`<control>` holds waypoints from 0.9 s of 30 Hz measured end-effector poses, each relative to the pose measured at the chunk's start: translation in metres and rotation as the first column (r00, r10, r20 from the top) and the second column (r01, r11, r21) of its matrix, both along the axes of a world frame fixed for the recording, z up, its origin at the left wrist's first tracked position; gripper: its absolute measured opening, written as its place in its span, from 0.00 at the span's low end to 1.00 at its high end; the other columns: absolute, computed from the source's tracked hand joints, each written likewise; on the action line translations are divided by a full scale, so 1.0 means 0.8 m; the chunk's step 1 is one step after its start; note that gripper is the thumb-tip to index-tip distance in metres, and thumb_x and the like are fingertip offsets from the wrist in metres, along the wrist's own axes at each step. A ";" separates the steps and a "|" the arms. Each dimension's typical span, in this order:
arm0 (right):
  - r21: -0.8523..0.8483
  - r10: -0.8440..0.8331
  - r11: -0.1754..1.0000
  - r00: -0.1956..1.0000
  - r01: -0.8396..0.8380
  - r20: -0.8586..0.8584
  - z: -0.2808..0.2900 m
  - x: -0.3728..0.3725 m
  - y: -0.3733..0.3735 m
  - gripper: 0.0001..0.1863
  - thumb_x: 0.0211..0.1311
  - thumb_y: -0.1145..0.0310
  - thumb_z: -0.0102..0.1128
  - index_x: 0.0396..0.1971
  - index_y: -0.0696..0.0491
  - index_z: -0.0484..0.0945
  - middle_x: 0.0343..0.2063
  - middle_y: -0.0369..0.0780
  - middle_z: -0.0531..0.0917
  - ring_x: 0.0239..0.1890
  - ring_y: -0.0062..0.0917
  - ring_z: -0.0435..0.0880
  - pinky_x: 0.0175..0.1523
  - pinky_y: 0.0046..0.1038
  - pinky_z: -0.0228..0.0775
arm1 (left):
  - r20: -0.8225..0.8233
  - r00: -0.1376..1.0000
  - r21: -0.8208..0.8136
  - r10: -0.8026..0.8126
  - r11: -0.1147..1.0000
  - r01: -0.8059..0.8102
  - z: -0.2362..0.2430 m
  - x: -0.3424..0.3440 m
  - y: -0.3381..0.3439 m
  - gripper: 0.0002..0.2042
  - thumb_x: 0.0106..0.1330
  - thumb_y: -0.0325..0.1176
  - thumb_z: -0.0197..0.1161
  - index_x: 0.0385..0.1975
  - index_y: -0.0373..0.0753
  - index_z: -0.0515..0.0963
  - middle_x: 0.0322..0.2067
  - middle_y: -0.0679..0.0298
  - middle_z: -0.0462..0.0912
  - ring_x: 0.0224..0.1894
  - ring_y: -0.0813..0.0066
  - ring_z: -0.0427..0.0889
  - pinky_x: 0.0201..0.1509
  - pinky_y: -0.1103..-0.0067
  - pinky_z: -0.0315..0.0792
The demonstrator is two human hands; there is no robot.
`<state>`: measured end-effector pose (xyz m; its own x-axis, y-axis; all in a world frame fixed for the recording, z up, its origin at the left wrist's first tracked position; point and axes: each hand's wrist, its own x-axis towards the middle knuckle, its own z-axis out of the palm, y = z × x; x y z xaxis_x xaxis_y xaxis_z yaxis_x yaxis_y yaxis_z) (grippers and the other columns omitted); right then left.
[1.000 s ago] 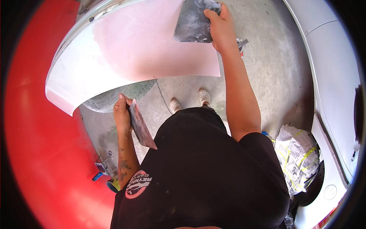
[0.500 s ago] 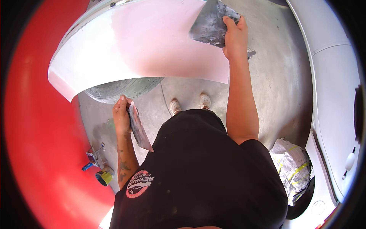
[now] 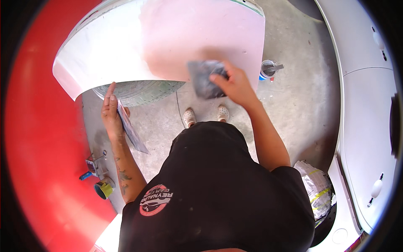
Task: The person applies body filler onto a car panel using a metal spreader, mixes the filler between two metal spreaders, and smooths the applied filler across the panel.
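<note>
Head view: right hand [image 3: 235,84], fingers pressed flat on a grey abrasive sheet [image 3: 205,77], now lies at the lower edge of the pink-primed white panel [image 3: 126,46], having slid down from its upper right a second ago. Left hand [image 3: 110,111], fingers extended, grips a thin flat board [image 3: 131,130], possibly a sanding block, beside the tyre [image 3: 138,90]; its position is little changed.

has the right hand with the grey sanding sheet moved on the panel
Yes: the right hand slid the grey sheet from the white panel's far edge toward its near edge.
</note>
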<state>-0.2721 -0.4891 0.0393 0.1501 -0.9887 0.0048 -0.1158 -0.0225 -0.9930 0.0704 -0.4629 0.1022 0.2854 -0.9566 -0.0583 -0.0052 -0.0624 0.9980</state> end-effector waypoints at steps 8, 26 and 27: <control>-0.283 -0.583 0.787 0.811 0.549 -0.046 0.025 -0.063 -0.080 0.16 0.58 0.66 0.61 0.43 0.58 0.74 0.33 0.42 0.83 0.33 0.29 0.81 0.42 0.28 0.71 | -0.027 0.999 0.211 -0.017 0.977 0.023 -0.046 -0.024 0.031 0.18 0.72 0.42 0.53 0.40 0.30 0.79 0.16 0.75 0.68 0.16 0.88 0.67 0.21 0.87 0.62; -0.334 -0.350 0.907 0.899 0.255 -0.263 0.057 0.024 -0.092 0.16 0.58 0.68 0.59 0.45 0.58 0.72 0.22 0.48 0.80 0.24 0.40 0.80 0.34 0.37 0.71 | -0.098 0.995 0.222 -0.029 0.974 0.050 -0.047 -0.049 0.049 0.19 0.72 0.41 0.54 0.42 0.27 0.78 0.17 0.77 0.62 0.18 0.91 0.61 0.22 0.88 0.58; -0.333 -0.343 0.909 0.902 0.250 -0.262 0.060 0.028 -0.093 0.16 0.58 0.68 0.59 0.45 0.58 0.72 0.22 0.48 0.80 0.24 0.40 0.80 0.34 0.37 0.71 | -0.107 0.994 0.221 -0.026 0.974 0.050 -0.048 -0.048 0.050 0.19 0.72 0.41 0.54 0.42 0.27 0.79 0.18 0.77 0.62 0.19 0.91 0.61 0.22 0.88 0.58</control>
<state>-0.2500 -0.5634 0.0869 -0.1096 -0.9494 0.2943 -0.4604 -0.2139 -0.8616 0.0319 -0.4230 0.0634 0.2305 -0.9262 -0.2983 0.0899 -0.2850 0.9543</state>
